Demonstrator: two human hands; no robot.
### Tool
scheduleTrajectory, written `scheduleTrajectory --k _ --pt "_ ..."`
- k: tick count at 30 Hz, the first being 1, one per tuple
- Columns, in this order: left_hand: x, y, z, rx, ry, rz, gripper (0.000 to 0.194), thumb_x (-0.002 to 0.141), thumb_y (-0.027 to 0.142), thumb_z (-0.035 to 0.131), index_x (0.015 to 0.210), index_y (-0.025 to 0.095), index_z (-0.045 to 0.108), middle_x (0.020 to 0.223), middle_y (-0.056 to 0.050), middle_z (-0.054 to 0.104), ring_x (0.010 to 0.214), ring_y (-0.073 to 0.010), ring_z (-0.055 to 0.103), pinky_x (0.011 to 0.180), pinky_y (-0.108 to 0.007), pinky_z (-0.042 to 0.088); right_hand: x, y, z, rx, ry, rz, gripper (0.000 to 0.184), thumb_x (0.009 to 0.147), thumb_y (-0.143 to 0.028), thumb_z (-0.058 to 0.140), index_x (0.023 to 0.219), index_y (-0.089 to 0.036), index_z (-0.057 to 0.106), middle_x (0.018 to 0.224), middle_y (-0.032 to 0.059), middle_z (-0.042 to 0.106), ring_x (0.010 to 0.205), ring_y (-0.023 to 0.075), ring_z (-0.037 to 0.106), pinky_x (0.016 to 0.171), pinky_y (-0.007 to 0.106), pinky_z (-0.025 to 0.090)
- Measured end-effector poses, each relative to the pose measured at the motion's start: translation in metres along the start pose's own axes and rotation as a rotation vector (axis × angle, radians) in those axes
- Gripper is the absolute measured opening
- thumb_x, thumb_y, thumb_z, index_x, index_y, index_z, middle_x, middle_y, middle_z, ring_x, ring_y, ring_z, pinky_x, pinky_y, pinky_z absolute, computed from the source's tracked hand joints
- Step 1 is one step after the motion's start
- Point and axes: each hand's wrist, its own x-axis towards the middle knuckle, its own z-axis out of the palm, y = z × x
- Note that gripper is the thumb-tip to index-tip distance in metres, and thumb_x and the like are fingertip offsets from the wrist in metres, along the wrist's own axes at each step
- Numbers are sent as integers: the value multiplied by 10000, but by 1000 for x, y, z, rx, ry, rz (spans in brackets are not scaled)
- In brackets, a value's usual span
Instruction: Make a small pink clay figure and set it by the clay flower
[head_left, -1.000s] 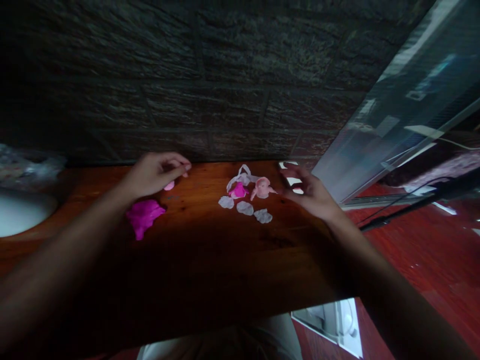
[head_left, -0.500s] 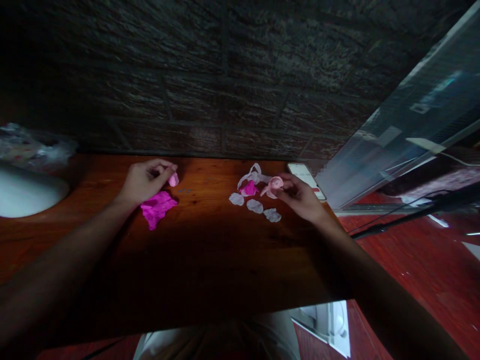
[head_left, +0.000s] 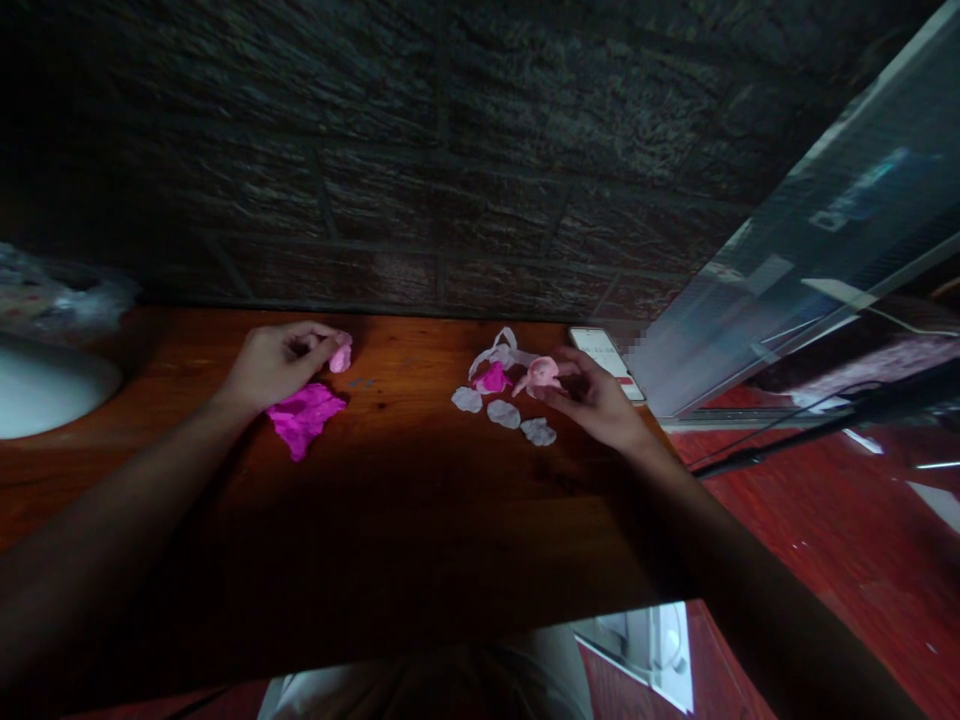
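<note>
My left hand (head_left: 281, 362) pinches a small light pink petal-like piece (head_left: 340, 353) between thumb and fingers. Just below that hand a crumpled magenta sheet (head_left: 306, 418) lies on the wooden table (head_left: 420, 500). On the other side, my right hand (head_left: 596, 398) grips a pale pink crepe-like flower (head_left: 543, 375) by its right side. Close to it lie a magenta crumpled piece (head_left: 492, 378) and a looped whitish strip (head_left: 504, 345). Several whitish petals (head_left: 503, 413) are spread in front of them.
A phone (head_left: 606, 362) with a lit screen lies at the table's right end. At the far left are a white rounded object (head_left: 52, 388) and clear plastic wrapping (head_left: 67, 295). A dark brick wall (head_left: 375, 200) rises behind the table.
The flower in my right hand has turned, so its round open centre no longer faces me. My left hand keeps its pinch on the pink piece. The whole view has shifted slightly.
</note>
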Motion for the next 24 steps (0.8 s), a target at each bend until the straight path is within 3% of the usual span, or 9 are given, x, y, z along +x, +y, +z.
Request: scheduleTrajectory --k 3,6,8,11,16,17,19,21,24 --pt "1 -1 -3 104 38 0 335 944 482 550 968 197 723 997 -31 783 884 -197 681 878 -298 503 -1 -3 -3 22 -7 -10 740 771 -540 814 1378 -214 546 1167 121 777 1108 284 739 1030 485 563" --pt "3 -3 -5 229 81 82 486 872 521 626 1201 169 695 1220 -91 736 1100 -245 648 947 -306 492 -1 -5 -13 40 69 3 714 804 -589 772 1370 -210 559 1161 125 775 1047 263 749 954 439 596" --pt "4 -3 -6 249 -43 91 611 840 513 660 1336 157 633 1340 -131 693 1224 -280 612 1012 -337 477 -1 -6 -22 14 183 29 662 812 -606 753 1321 -207 607 1075 102 786 966 250 747 873 408 606" --pt "3 -1 -6 196 -236 24 708 867 490 646 1467 138 519 1381 -171 682 1184 -279 658 1015 -372 486 -1 -8 -35 -34 322 41 522 820 -596 727 1157 -198 705 897 66 774 815 229 718 742 366 587" --pt "3 4 -1 119 -182 59 648 821 402 674 1405 138 580 1333 -179 716 1154 -296 693 1020 -415 503 -3 -18 -40 -25 382 18 401 823 -586 711 907 -195 748 788 62 755 623 182 647 593 327 527" --pt "3 4 0 109 -165 59 644 812 396 665 1395 134 587 1307 -174 728 1126 -290 704 1018 -425 511 -4 -22 -38 -16 377 11 396 819 -586 718 892 -198 751 764 59 753 599 178 638 567 319 515" --pt "3 5 3 -112 -129 57 615 784 373 667 1347 131 621 1346 -177 705 1178 -288 690 1029 -432 525 -6 -34 -31 4 334 -7 398 811 -592 734 882 -201 761 740 61 756 598 187 658 539 310 510" --pt "0 9 3 -391 -93 27 594 751 365 696 1302 148 653 1372 -177 688 1155 -293 695 923 -412 584 -8 -51 -19 17 176 -49 404 839 -594 716 898 -197 768 793 81 784 676 208 715 613 326 561" --pt "-9 25 0 -698 -183 -17 608 721 290 772 1313 193 674 1411 -166 667 1054 -269 718 775 -346 608 -9 -83 9 13 -84 -124 409 886 -523 717 1132 -199 748 1056 112 811 858 236 767 732 354 606"
